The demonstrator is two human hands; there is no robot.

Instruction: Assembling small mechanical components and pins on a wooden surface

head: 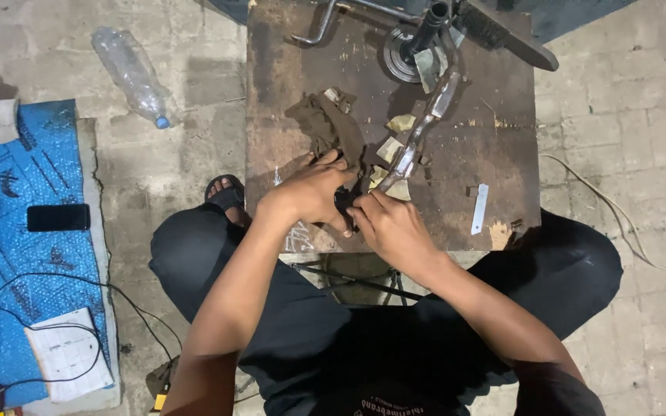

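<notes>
Both of my hands meet at the near edge of a worn brown metal worktable (495, 100). My left hand (314, 192) grips a small black part (344, 202) at the end of a long metal lever (425, 123) that runs up to the table's far side. My right hand (391, 223) pinches the same black part from the right. A crumpled brown rag (329, 127) lies just beyond my left hand. Small pale paper scraps (401, 123) lie beside the lever.
A flat metal strip (479, 208) lies on the table's right. A round metal disc (398, 55) and bent rod (321, 27) sit at the far edge. On the paved floor: a plastic bottle (132, 73), blue sheet (17, 231) with phone (58, 217), black cables (55, 308), white cord (626, 223).
</notes>
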